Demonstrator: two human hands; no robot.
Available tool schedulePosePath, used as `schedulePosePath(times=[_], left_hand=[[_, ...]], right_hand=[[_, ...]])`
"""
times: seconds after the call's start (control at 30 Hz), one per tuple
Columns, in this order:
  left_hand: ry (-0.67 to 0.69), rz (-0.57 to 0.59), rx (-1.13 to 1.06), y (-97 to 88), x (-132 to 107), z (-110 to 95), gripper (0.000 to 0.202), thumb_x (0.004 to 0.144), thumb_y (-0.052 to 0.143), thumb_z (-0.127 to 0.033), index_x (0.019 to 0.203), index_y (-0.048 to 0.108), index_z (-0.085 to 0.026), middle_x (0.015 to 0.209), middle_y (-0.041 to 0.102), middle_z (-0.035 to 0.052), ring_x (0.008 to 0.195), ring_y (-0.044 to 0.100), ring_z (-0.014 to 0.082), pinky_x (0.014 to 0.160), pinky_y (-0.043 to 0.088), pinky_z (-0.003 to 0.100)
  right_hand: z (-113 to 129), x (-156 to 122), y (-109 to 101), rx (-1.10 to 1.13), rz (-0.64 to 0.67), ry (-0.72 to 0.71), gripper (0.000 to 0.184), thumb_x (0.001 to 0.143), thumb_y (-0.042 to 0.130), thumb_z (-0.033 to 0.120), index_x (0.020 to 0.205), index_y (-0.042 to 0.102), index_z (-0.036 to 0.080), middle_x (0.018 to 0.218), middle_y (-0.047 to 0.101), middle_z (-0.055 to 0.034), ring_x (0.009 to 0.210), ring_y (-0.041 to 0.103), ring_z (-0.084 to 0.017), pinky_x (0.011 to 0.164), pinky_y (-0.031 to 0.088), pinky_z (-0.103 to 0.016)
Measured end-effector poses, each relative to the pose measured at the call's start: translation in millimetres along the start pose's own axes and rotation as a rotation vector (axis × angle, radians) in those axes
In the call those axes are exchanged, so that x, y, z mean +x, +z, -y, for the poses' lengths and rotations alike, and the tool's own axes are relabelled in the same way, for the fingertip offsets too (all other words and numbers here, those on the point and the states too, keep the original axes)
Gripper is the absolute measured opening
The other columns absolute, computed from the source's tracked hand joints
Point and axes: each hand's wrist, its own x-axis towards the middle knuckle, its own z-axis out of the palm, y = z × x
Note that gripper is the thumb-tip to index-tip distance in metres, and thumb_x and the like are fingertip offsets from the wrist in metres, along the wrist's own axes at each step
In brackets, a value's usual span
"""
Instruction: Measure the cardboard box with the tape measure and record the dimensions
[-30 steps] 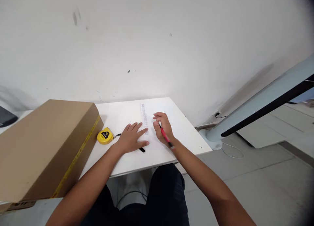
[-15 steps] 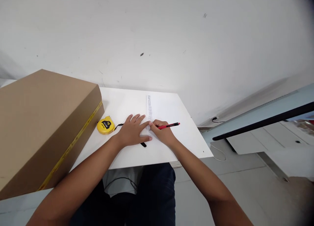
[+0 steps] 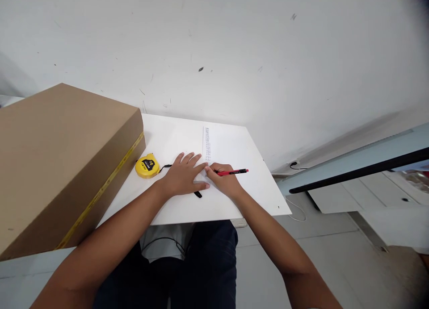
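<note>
the right hand (image 3: pixel 221 180) grips a red pen (image 3: pixel 232 172) over the sheet (image 3: pixel 229 144), apparently writing, while the left hand (image 3: pixel 182 177) lies flat, fingers spread, across its near-left edge. the sheet rests on the white table (image 3: pixel 174 214); the next stroke likely calls for steady paper.

Red-black pen (image 3: pixel 231 172), yellow tape measure (image 3: pixel 147 166), yellow-banded brown box (image 3: pixel 72 161), white paper (image 3: pixel 224 141)
</note>
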Motion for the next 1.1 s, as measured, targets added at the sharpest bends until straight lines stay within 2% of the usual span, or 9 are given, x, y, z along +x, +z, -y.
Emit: schedulePosePath(times=[0.17,0.33,0.83,1.0,1.1], left_hand=[[0.000,0.010,0.010,-1.1,0.6,-0.5,0.077,0.090,0.046,-0.073,0.151,0.041,-0.027,0.166,0.029,0.0100,0.154,0.021,0.0356,0.124,0.012,0.057],[-0.008,0.029,0.010,-3.0,0.5,-1.9,0.076,0.090,0.046,-0.072,0.152,0.040,-0.028,0.166,0.027,0.0100,0.155,0.019,0.0350,0.124,0.010,0.057],[-0.004,0.022,0.006,-1.7,0.0,-1.4,0.074,0.090,0.047,-0.072,0.150,0.041,-0.030,0.166,0.029,0.0083,0.155,0.019,0.0341,0.125,0.010,0.056],[-0.001,0.024,0.003,-1.0,0.1,-1.1,0.075,0.090,0.047,-0.072,0.151,0.040,-0.028,0.166,0.027,0.0095,0.155,0.018,0.0341,0.125,0.009,0.056],[-0.003,0.032,0.012,-1.0,-0.2,-1.2,0.076,0.090,0.047,-0.072,0.150,0.041,-0.027,0.166,0.026,0.0108,0.155,0.018,0.0341,0.125,0.009,0.056]], right_hand=[[1.0,-0.6,-0.6,0.004,-0.024,0.004,0.037,0.087,0.059,0.042,0.056,0.050,0.022,0.056,0.048,0.0024,0.056,0.042,-0.015,0.054,0.033,-0.031],[-0.4,0.0,-1.0,0.011,0.005,0.003,0.037,0.087,0.060,0.042,0.057,0.051,0.022,0.057,0.050,0.0024,0.057,0.044,-0.015,0.055,0.034,-0.030],[-0.6,-0.8,-1.1,0.017,-0.083,0.016,0.038,0.087,0.061,0.042,0.055,0.051,0.023,0.055,0.054,0.0020,0.056,0.047,-0.016,0.054,0.037,-0.031],[-1.8,-1.1,-2.3,0.008,-0.046,0.016,0.034,0.085,0.063,0.041,0.057,0.057,0.022,0.056,0.057,0.0016,0.056,0.050,-0.016,0.054,0.039,-0.030],[-1.7,-1.3,-2.3,0.011,-0.052,0.011,0.037,0.086,0.062,0.042,0.056,0.055,0.022,0.057,0.057,0.0015,0.057,0.050,-0.016,0.055,0.039,-0.031]])
